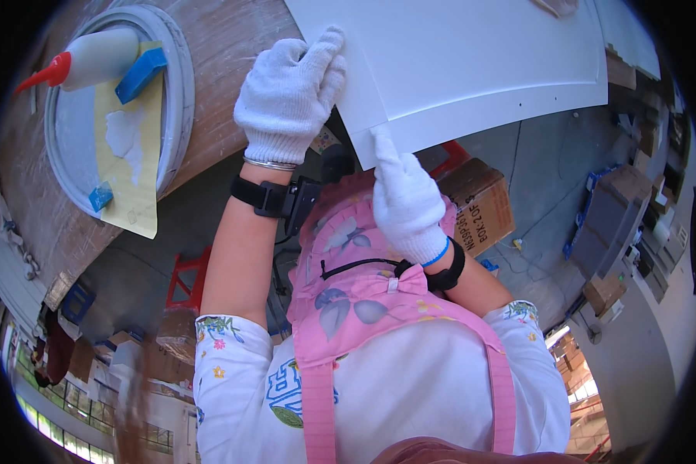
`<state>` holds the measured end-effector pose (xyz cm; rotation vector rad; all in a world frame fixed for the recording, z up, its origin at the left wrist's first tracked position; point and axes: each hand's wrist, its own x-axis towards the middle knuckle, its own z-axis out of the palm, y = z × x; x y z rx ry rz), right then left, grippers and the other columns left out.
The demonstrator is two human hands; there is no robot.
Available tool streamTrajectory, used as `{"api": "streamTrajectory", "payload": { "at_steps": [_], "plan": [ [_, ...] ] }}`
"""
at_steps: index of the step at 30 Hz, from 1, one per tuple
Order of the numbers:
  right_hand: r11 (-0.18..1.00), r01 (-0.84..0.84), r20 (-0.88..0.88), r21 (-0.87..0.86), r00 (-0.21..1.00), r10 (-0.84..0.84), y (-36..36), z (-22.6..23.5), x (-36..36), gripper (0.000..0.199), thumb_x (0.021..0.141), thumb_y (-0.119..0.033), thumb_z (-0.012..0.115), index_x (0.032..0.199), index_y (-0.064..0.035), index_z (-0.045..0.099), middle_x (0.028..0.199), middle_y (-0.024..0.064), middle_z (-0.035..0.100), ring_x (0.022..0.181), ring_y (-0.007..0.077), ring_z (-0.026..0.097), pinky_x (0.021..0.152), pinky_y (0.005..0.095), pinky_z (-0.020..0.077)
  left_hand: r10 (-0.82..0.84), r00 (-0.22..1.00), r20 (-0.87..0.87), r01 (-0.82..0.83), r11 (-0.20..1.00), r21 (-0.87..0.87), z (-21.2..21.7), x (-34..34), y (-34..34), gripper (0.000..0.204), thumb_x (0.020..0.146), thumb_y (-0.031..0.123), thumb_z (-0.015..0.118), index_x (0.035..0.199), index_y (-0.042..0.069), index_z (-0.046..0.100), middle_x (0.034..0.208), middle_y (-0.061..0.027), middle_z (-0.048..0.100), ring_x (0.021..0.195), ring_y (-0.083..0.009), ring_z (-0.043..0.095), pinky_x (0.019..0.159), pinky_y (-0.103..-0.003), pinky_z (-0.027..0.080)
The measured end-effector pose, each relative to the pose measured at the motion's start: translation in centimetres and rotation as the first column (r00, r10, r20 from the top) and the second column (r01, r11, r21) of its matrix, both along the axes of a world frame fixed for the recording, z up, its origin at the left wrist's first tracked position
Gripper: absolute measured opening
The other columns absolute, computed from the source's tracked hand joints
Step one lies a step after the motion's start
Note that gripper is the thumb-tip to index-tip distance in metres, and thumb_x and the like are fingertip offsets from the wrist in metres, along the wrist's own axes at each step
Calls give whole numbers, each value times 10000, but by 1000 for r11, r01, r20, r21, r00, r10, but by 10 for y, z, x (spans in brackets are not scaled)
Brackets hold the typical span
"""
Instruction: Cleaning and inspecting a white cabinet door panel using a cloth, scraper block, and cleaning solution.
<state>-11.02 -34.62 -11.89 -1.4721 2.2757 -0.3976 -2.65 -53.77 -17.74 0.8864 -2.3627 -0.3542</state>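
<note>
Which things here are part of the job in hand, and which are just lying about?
In hand: white panel, held at its near edge by gloved left hand and right hand.

Lying about: glue bottle, blue scraper, white lid, cardboard box, red stool.

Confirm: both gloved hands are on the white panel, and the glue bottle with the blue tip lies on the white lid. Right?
Not quite. In the head view the glue bottle has a red tip, not blue. It does lie on the white lid, and the left hand and right hand are on the white panel.
</note>
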Motion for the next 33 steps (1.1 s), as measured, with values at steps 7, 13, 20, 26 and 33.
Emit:
{"api": "streamTrajectory", "payload": {
  "at_steps": [7, 13, 20, 26, 33],
  "plan": [
    [992, -69, 73, -102, 994, 76, -2, -8, 11, 733, 765, -23, 607, 1473, -61, 421, 777, 117, 507, 630, 301, 573, 518, 441, 474, 13, 1000, 23, -14, 1000, 13, 2, -1, 1, 270, 884, 296, 690, 1140, 214, 708, 823, -30, 591, 746, -232, 609, 642, -366, 527],
    [996, -20, 55, -83, 998, 25, 1, -6, 1, 702, 796, 32, 590, 1471, -57, 418, 877, 179, 589, 721, 383, 597, 622, 457, 493, 8, 1000, -7, -9, 1000, -19, 0, -2, 0, 261, 879, 291, 692, 1128, 214, 706, 820, -24, 588, 744, -233, 608, 637, -366, 526],
    [1000, -6, 83, -2, 997, 6, 2, -5, 3, 678, 792, 37, 585, 1449, -56, 443, 895, 182, 603, 762, 375, 610, 655, 455, 505, 17, 1000, 7, -16, 1000, -20, 0, -1, 1, 259, 880, 292, 692, 1127, 211, 704, 816, -25, 586, 744, -232, 608, 634, -363, 525],
    [980, -13, -40, -197, 999, 5, 10, -23, 1, 723, 770, -13, 609, 1470, -67, 437, 779, 128, 526, 627, 315, 575, 508, 448, 465, 13, 1000, 15, -13, 1000, -21, -1, -1, 1, 277, 881, 295, 690, 1144, 208, 703, 824, -26, 594, 742, -231, 609, 639, -363, 528],
    [999, 13, -63, -30, 998, -15, 5, -8, -6, 689, 782, 61, 585, 1451, -35, 446, 821, 141, 564, 693, 336, 585, 610, 420, 493, -1, 1000, -8, 0, 999, -38, -1, -1, 0, 273, 875, 281, 695, 1137, 203, 708, 806, -29, 585, 743, -235, 604, 641, -365, 523]
  ]
}}
